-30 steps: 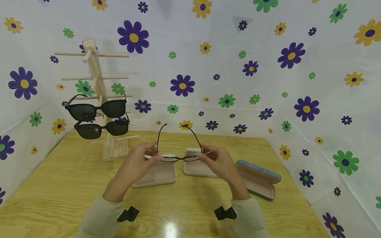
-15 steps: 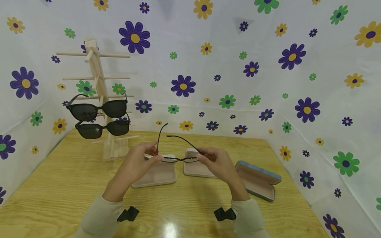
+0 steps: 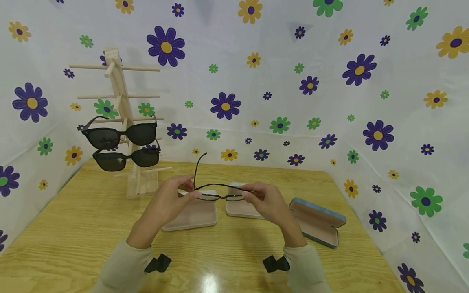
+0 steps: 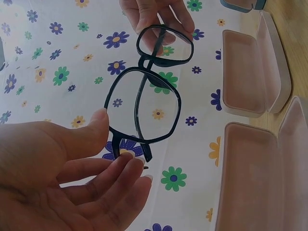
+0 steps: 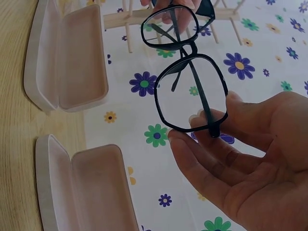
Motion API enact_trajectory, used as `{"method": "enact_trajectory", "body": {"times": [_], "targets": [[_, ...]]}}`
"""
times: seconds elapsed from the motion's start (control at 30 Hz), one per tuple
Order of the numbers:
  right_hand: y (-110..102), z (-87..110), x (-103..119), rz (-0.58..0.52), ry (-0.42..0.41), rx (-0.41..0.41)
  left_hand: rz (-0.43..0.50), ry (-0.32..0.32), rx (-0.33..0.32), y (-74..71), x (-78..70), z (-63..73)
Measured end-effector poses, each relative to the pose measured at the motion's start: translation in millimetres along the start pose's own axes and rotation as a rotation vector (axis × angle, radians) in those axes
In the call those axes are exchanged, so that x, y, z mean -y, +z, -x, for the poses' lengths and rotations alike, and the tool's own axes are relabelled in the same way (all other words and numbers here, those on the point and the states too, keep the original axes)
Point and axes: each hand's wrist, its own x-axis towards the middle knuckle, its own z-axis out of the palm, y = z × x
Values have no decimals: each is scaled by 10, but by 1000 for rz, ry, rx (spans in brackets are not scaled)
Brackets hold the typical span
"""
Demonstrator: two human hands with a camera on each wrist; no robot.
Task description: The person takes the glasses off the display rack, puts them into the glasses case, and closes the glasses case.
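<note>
Standing at eleven o'clock on the worktop (image 3: pixel 212 252), a rack (image 3: pixel 119 84) bears two pairs of sunglasses (image 3: pixel 141 134). Beside a pale case (image 3: pixel 194 218), my left hand's (image 3: pixel 165 204) fingers pinch one end of the glasses (image 3: pixel 222 197), held up at twelve, right arm folded, left out. Near another pale case (image 3: pixel 242 208), my right hand's (image 3: pixel 270 202) fingers pinch the other end. At two, a blue case (image 3: pixel 322 232) sits open.

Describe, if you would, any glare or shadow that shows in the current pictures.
Head view: a bright glare spot on the table near the bottom edge, a faint shadow higher up; left wrist view: no strong glare on the eyeglasses, flowers visible through them; right wrist view: likewise.
</note>
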Motion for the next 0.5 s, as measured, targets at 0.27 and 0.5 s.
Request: {"method": "enact_trajectory", "body": {"times": [0.27, 0.5], "targets": [[11, -2, -15, 19, -4, 3, 7, -7, 6, 14, 11, 2], [13, 1, -22, 35, -13, 3, -2, -12, 10, 26, 23, -1]]}}
